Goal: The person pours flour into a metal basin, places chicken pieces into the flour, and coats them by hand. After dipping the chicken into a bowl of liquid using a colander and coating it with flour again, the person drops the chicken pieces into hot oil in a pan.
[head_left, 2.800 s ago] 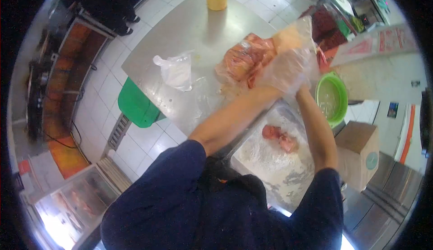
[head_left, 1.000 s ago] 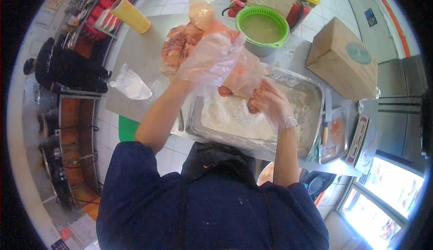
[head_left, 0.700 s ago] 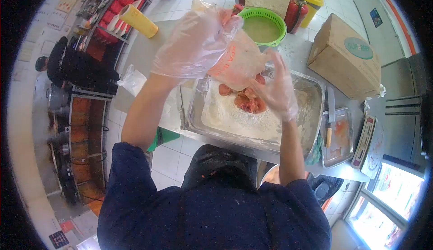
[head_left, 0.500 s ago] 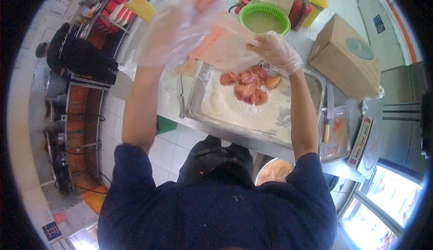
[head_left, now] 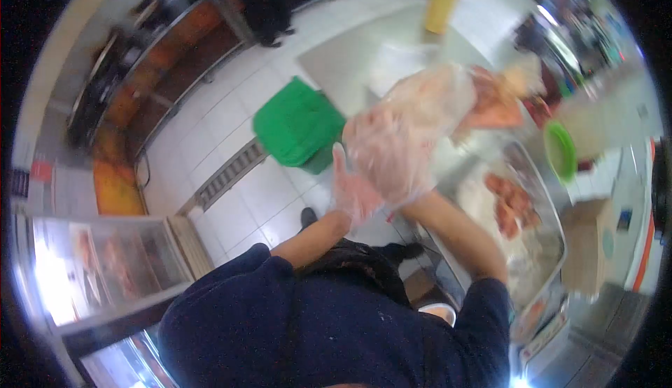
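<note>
My gloved left hand [head_left: 355, 193] is beside the lower left of a clear plastic bag [head_left: 437, 97], its thumb raised and apart from the fingers. My gloved right hand [head_left: 392, 160] is closed on this crumpled bag; plastic and blur partly hide its fingers. Both hands are over the table's near left edge. Several pieces of raw meat [head_left: 511, 206] lie on white powder in a metal tray [head_left: 560, 251] to the right. Behind the hands, more raw meat [head_left: 490, 101] rests in clear plastic on the metal table [head_left: 350, 55].
A green bin [head_left: 297, 122] stands on the tiled floor at the table's left side. A yellow cylinder [head_left: 442, 3] is at the far edge. Right of the tray are a green basket [head_left: 561, 151] and a cardboard box [head_left: 586, 244]. A person's dark-clothed legs [head_left: 262, 3] show at the top left.
The view has turned left. Both hands have left the tray and come together over the near left edge with the plastic bag. More meat lies in the tray than in the earliest frame.
</note>
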`<state>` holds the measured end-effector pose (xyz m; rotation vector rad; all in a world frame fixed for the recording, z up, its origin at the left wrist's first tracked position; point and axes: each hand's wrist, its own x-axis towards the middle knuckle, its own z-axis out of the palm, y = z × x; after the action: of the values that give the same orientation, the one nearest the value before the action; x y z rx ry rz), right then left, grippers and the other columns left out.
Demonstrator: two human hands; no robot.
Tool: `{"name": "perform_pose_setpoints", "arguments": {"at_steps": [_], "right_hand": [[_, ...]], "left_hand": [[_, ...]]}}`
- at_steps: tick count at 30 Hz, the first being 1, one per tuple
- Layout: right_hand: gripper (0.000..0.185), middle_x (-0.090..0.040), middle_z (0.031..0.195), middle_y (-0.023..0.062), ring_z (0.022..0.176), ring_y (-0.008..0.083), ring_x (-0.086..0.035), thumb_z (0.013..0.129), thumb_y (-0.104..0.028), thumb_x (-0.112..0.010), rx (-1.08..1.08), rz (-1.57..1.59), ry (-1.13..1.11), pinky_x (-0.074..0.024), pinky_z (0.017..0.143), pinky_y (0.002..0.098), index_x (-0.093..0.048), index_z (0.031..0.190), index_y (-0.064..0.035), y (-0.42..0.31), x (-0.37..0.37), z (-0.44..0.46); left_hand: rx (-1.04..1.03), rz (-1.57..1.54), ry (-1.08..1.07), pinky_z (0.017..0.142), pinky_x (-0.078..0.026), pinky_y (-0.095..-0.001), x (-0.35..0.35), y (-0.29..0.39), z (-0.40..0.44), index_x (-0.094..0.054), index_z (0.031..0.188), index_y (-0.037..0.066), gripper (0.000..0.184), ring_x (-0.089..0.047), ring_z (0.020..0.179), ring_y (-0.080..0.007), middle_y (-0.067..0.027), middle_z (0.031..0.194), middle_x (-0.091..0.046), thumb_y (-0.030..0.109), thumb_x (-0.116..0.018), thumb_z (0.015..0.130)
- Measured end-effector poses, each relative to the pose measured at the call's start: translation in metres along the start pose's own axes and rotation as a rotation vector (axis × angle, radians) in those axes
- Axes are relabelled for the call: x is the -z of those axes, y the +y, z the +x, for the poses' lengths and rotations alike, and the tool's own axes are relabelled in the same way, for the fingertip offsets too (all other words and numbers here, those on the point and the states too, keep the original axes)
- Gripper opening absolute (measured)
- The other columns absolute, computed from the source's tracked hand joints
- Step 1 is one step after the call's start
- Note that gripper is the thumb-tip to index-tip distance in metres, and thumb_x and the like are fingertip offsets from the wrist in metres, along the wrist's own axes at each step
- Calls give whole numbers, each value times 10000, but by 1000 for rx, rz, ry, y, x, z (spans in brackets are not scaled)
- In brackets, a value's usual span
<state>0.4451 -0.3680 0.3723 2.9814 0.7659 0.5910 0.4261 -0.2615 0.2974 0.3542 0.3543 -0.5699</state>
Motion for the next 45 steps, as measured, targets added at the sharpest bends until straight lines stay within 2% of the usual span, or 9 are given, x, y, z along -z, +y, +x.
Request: {"name": "perform_pose_setpoints", "arguments": {"at_steps": [7,9,14,17,21,27,34,38,45], "right_hand": [[631,-472,1535,171,1376,386,-455,863,-261,-732,-130,716,-507,-367,1151,507,-555,1432,-52,-240,-235,110],[205,-726,928,48,884,278,-685,806,-228,-662,129,413,-42,-542,748,411,-728,958,-107,-266,-277,131],[172,-736,883,111,773,286,-707,809,-182,-634,202,774,-335,-553,694,416,-722,911,-75,-288,-261,186],[124,-718,794,158,783,336,-713,797,-112,-619,220,923,-111,-550,697,472,-725,824,-53,-333,-294,207],[201,-682,986,182,994,333,-663,957,-143,-554,-6,1353,-468,-528,833,439,-670,1058,-12,-305,-254,171],[243,-686,1076,156,990,300,-676,922,-169,-682,-1006,1153,-414,-532,918,398,-678,1136,-54,-203,-189,8],[232,-698,987,252,916,378,-698,917,-201,-668,-1055,286,220,-540,740,474,-706,1043,-10,147,-158,-39],[374,-713,1205,151,1144,314,-680,808,-277,-796,-1890,252,-280,-590,864,412,-727,1117,-76,274,-248,-52],[340,-744,1073,179,986,312,-733,791,-203,-731,-1130,243,-475,-581,852,422,-754,1087,-39,388,-215,-96]], "left_hand": [[-87,-74,-74,1132,-405,-497,213,230,-20,-482,1426,45,737,-503,1338,-324,-137,1449,-544,621,-514,967],[-134,55,125,1124,-419,-493,254,266,-25,-501,1410,43,673,-529,1314,-326,-139,1428,-563,558,-530,978],[-102,236,458,1103,-445,-498,372,341,-31,-550,1374,55,524,-585,1245,-315,-147,1347,-617,416,-554,994],[-302,2433,725,1049,-477,-392,436,377,-11,-548,1367,16,459,-614,1177,-260,-155,1299,-634,317,-542,1021],[-468,2282,554,875,-513,-372,516,391,94,-564,1301,26,354,-609,1033,-234,-107,1135,-649,153,-578,971],[-363,2381,325,804,-516,-371,500,333,239,-601,1109,40,221,-609,916,-231,-102,1018,-650,174,-600,933],[-102,2007,-207,612,-504,-382,477,234,110,-634,809,88,118,-609,708,-251,-83,682,-572,173,-596,881],[-123,2095,-125,617,-498,-376,495,169,71,-629,849,58,132,-618,742,-237,-63,705,-576,172,-603,912],[-357,1683,220,960,-487,-385,73,-26,179,-606,1201,-33,362,-638,1079,-269,-167,1104,-672,267,-609,997]]}}
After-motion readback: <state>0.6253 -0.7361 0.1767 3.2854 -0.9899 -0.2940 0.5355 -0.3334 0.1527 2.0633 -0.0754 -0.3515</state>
